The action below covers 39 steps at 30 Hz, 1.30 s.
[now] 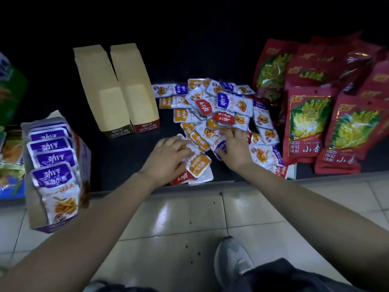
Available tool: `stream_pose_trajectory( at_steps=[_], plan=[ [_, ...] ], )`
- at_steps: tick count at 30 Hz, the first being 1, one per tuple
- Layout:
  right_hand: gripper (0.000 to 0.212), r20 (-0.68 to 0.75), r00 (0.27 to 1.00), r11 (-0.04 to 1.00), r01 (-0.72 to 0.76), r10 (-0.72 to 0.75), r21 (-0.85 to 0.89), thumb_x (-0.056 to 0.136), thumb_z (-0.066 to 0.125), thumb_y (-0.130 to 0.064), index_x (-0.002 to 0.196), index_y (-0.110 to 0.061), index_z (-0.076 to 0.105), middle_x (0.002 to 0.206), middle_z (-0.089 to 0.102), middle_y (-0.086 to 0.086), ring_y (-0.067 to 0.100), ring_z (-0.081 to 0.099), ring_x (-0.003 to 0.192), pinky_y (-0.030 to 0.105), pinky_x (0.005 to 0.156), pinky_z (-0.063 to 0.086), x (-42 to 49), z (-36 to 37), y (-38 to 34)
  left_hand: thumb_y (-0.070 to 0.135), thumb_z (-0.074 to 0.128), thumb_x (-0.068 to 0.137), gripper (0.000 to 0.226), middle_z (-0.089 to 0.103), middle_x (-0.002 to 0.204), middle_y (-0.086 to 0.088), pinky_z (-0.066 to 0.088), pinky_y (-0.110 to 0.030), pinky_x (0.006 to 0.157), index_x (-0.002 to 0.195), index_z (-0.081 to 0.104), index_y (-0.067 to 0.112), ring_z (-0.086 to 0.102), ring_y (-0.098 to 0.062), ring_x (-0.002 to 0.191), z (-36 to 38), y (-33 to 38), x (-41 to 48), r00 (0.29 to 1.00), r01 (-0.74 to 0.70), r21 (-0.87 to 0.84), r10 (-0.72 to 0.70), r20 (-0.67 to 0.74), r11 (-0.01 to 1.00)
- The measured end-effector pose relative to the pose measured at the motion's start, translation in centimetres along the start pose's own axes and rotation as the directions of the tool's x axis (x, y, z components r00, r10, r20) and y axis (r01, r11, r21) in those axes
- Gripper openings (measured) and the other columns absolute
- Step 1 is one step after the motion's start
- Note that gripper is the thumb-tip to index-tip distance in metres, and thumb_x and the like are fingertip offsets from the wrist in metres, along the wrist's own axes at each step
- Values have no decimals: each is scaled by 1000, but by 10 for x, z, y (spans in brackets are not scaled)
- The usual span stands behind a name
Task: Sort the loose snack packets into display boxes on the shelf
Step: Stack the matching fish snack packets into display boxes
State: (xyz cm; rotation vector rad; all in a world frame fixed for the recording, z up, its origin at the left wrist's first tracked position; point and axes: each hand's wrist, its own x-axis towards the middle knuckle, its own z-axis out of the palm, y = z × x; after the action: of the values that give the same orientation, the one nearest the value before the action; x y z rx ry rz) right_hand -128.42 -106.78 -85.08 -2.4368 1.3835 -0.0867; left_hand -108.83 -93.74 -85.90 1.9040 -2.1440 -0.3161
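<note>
A heap of loose snack packets [223, 106] with purple, orange and red labels lies on the dark shelf [126, 157]. My left hand [168, 157] rests flat on packets at the heap's near edge, beside an orange-labelled packet [199, 165]. My right hand [236, 148] lies on the pile, its fingers spread over the packets and its thumb against a purple-labelled one. Two empty cardboard display boxes [117, 91] stand side by side left of the heap. A third display box [56, 165] at the shelf's front left holds a row of purple-labelled packets.
Large red snack bags [315, 114] are stacked right of the heap. Green and blue packaged goods [10, 144] sit at the far left. The shelf's front edge [210, 184] meets a tiled floor, where my grey shoe [231, 262] stands.
</note>
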Motion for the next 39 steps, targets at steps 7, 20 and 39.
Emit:
stream_pose_trajectory(
  at_steps=[7,20,39],
  plan=[
    [66,105,986,944,-156,130,291,72,85,-15,127,-5,50,116,55,10,24,51,108,34,93,45,20,-12,-5,18,63,90,28,55,132,-3,29,-41,103,118,66,20,42,-25,128,1,-11,-3,990,112,-146,-123,-72,983],
    [21,327,932,593,-177,-155,786,81,72,5,95,-9,64,74,68,-2,6,68,74,16,75,52,30,-76,-16,36,65,91,51,60,129,-5,41,-39,102,138,52,19,52,-22,122,-35,34,60,976,205,-421,-220,13,884],
    [64,10,995,977,-96,96,192,86,71,-28,141,-14,42,140,39,13,30,39,130,44,108,33,57,-24,3,9,58,95,24,59,105,-2,49,-21,63,115,44,12,61,-14,88,-18,21,50,634,493,-849,-746,203,188]
  ],
)
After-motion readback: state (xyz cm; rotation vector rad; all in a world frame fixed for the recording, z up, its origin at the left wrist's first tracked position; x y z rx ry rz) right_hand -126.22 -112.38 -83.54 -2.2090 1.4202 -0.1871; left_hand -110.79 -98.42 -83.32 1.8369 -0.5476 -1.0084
